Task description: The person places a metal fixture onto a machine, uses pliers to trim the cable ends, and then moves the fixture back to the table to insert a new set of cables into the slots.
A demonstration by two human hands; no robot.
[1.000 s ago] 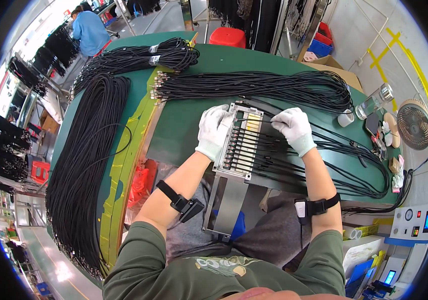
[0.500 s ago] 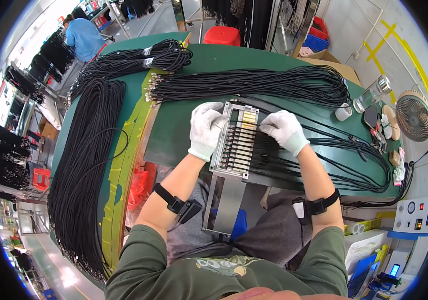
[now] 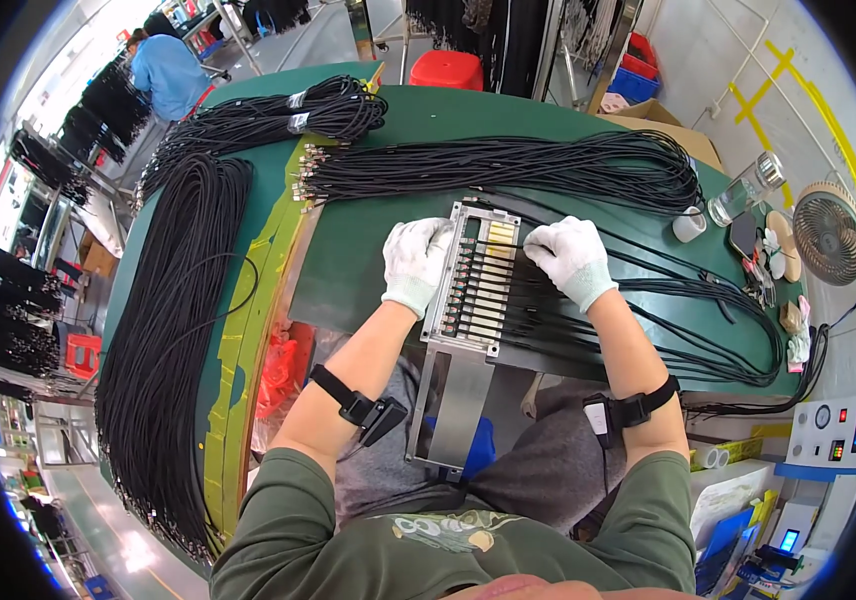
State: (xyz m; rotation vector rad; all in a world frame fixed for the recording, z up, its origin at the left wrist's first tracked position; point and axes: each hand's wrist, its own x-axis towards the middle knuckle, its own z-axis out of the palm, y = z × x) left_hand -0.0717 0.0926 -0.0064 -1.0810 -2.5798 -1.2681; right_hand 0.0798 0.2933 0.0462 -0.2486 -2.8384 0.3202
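In front of me stands a metal fixture with a row of narrow slots, many of them holding black cables with connector ends. My right hand, in a white glove, is closed on a black cable at the fixture's right side; this cable runs across one of the upper slots. My left hand, also gloved, rests against the fixture's upper left edge. Its fingers are curled together, and what they hold, if anything, is hidden. The lower cables trail off to the right across the table.
Bundled black cables lie across the back of the green table, with more bundles at the left. At the right are a white cup, a glass bottle and a fan. A person in blue is far left.
My left fingers have drawn back slightly from the slots to the fixture's left edge. My right hand has shifted a little to the right, still at the cable.
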